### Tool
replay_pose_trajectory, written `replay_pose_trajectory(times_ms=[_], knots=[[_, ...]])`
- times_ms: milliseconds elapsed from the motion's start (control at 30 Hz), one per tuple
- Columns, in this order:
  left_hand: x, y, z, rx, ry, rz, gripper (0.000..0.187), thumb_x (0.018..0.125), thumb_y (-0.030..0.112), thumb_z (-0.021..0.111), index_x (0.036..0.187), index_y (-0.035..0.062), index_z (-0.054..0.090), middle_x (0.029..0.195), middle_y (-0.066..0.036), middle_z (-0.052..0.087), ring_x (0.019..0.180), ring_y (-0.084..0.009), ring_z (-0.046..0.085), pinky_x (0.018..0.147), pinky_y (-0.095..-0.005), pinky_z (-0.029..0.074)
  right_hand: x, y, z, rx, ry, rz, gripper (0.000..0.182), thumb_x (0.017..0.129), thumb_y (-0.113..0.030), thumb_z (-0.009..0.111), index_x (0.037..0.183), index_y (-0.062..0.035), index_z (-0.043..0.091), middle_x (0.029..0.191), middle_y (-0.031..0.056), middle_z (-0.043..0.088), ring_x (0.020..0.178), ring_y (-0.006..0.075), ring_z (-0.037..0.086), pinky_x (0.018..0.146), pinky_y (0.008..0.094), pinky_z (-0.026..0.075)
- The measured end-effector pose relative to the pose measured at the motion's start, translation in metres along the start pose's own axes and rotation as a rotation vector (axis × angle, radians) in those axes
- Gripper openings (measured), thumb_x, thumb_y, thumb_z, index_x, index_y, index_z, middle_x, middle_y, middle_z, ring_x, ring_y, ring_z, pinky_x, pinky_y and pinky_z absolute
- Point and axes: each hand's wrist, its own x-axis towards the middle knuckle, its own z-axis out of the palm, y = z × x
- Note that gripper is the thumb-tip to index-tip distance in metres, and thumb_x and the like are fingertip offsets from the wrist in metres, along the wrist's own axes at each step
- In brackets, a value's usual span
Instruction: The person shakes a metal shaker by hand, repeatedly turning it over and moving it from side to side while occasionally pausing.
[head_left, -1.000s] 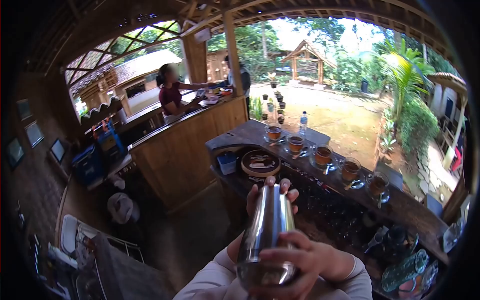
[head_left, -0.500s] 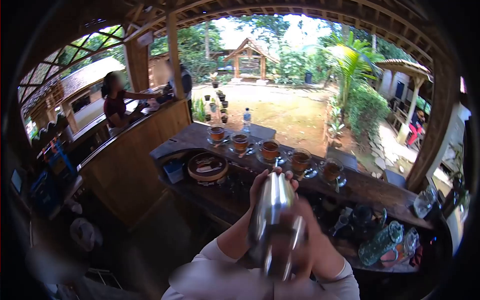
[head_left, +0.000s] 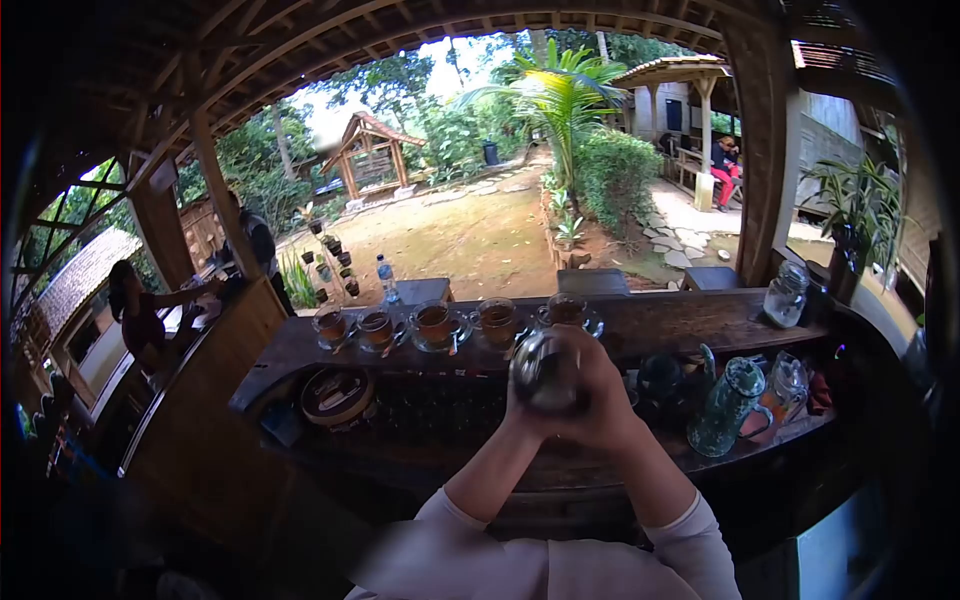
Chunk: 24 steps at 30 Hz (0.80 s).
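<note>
A shiny metal cocktail shaker (head_left: 546, 374) is gripped between both hands in front of me, its rounded end facing me. My right hand (head_left: 603, 385) wraps around its right side. On the other side is my left hand (head_left: 522, 418), closed around the lower left, its fingers mostly hidden behind the metal. Beyond the shaker, several glass cups of brown drink stand in a row on saucers with spoons along the wooden counter (head_left: 680, 325). The rightmost cup (head_left: 567, 309) is just behind my hands.
On the lower shelf at right stand a speckled green pitcher (head_left: 733, 405) and a glass jug (head_left: 789, 380). A lidded jar (head_left: 786, 296) sits on the counter. At left are a round box (head_left: 336, 396) and a water bottle (head_left: 387, 279). Two people are at the left counter.
The shaker has swung from a slanted, lengthwise view to nearly end-on, with both hands still on it. My view has turned to the right.
</note>
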Motion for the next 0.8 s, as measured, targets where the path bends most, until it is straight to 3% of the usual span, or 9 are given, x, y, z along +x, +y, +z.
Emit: replay_pose_trajectory(times_ms=[100, 300, 367, 500, 567, 633, 700, 767, 800], knots=[[0.004, -0.027, 0.033, -0.051, 0.318, -0.063, 0.038, 0.086, 0.031, 0.04, 0.11, 0.0049, 0.054, 0.109, -0.011, 0.059, 0.102, -0.0263, 0.057, 0.092, -0.0411, 0.045, -0.019, 0.012, -0.012, 0.048, 0.362, 0.19, 0.084, 0.051, -0.017, 0.086, 0.119, -0.0078, 0.036, 0.121, 0.0198, 0.045, 0.112, 0.0277, 0.047, 0.089, 0.0367, 0.041], [0.0, -0.053, 0.129, 0.017, -0.529, -0.168, 0.031, 0.083, 0.037, 0.052, 0.104, 0.0134, 0.049, 0.109, -0.01, 0.049, 0.099, -0.0287, 0.05, 0.086, -0.0461, 0.046, -0.01, -0.074, -0.083, -0.006, 0.024, -0.613, 0.048, 0.064, -0.046, 0.064, 0.102, -0.0165, 0.066, 0.116, 0.0245, 0.049, 0.108, 0.0376, 0.051, 0.092, 0.0518, 0.036], [0.024, -0.063, 0.103, 0.116, -0.227, -0.221, 0.033, 0.082, 0.035, 0.054, 0.106, 0.0141, 0.048, 0.105, -0.009, 0.052, 0.097, -0.0267, 0.052, 0.088, -0.0441, 0.046, -0.03, -0.062, -0.096, 0.297, 0.064, 0.107, 0.042, 0.066, -0.04, 0.07, 0.097, -0.0122, 0.065, 0.11, 0.0193, 0.055, 0.104, 0.033, 0.054, 0.086, 0.0457, 0.042], [0.056, -0.106, 0.072, 0.134, 0.333, -0.416, 0.033, 0.082, 0.03, 0.054, 0.103, 0.0054, 0.052, 0.1, -0.011, 0.06, 0.096, -0.0249, 0.059, 0.086, -0.04, 0.047, -0.05, 0.017, -0.118, -0.12, 0.44, 0.081, 0.095, 0.057, -0.019, 0.084, 0.13, -0.0026, 0.025, 0.122, 0.0144, 0.042, 0.108, 0.0258, 0.048, 0.089, 0.0368, 0.041], [0.049, -0.115, 0.12, 0.134, 0.088, -0.478, 0.03, 0.082, 0.028, 0.054, 0.104, 0.0069, 0.052, 0.098, -0.01, 0.06, 0.094, -0.0252, 0.059, 0.087, -0.04, 0.046, -0.031, -0.041, -0.143, -0.437, 0.194, -0.258, 0.082, 0.06, -0.013, 0.081, 0.125, -0.0048, 0.031, 0.121, 0.0151, 0.043, 0.108, 0.0251, 0.048, 0.091, 0.0349, 0.041], [0.038, -0.118, 0.162, 0.187, -0.174, -0.399, 0.029, 0.082, 0.028, 0.054, 0.103, 0.009, 0.052, 0.101, -0.012, 0.057, 0.098, -0.0271, 0.055, 0.088, -0.0402, 0.045, -0.069, -0.089, -0.15, 0.608, 0.166, 0.542, 0.076, 0.063, -0.012, 0.079, 0.124, -0.0099, 0.034, 0.119, 0.014, 0.046, 0.111, 0.0257, 0.048, 0.094, 0.0358, 0.04], [0.039, -0.134, 0.175, 0.0, -0.77, -0.339, 0.026, 0.083, 0.031, 0.053, 0.1, 0.0121, 0.052, 0.112, -0.012, 0.05, 0.104, -0.028, 0.05, 0.089, -0.0412, 0.043, -0.064, -0.076, -0.167, 0.34, 0.104, 0.276, 0.07, 0.065, -0.015, 0.077, 0.124, -0.0116, 0.038, 0.118, 0.0154, 0.047, 0.11, 0.0277, 0.048, 0.094, 0.0375, 0.041], [0.062, -0.144, 0.175, 0.074, -0.556, -0.378, 0.027, 0.083, 0.032, 0.053, 0.099, 0.01, 0.052, 0.105, -0.01, 0.053, 0.101, -0.0273, 0.052, 0.088, -0.0408, 0.044, -0.061, -0.065, -0.178, -0.134, -0.02, -0.255, 0.06, 0.07, -0.022, 0.074, 0.122, -0.0152, 0.045, 0.118, 0.0181, 0.048, 0.11, 0.0316, 0.05, 0.092, 0.0409, 0.043], [0.083, -0.154, 0.167, 0.204, -0.264, -0.381, 0.03, 0.083, 0.032, 0.053, 0.1, 0.0076, 0.052, 0.102, -0.01, 0.054, 0.096, -0.0267, 0.055, 0.088, -0.0405, 0.044, -0.065, -0.066, -0.182, 0.209, 0.223, 0.288, 0.058, 0.067, -0.024, 0.078, 0.116, -0.0115, 0.049, 0.118, 0.0199, 0.048, 0.113, 0.0331, 0.047, 0.094, 0.0417, 0.04]])
